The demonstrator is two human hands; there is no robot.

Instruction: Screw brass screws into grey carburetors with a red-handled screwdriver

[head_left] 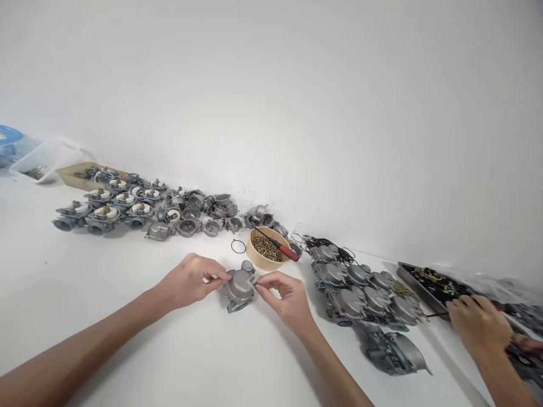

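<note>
A grey metal carburetor (241,284) stands on the white table in front of me, its rounded bowl facing up. On its left edge, my left hand (197,280) pinches with thumb and forefinger; whatever is between the fingertips is too small to name. My right hand (282,294) is pinched at the right edge, and what it holds there cannot be made out. Just behind the carburetor sits a round tan bowl (250,254) of small brass-coloured screws, with a red-handled screwdriver (288,251) lying across it. A thin black ring (238,246) lies left of the bowl.
Several carburetors with white floats (106,213) and loose metal bowls (189,226) stand at the back left. More closed carburetors (348,303) are grouped at the right, near black rings (328,243). Another person's hand (479,322) holds a tool beside a dark tray (418,285).
</note>
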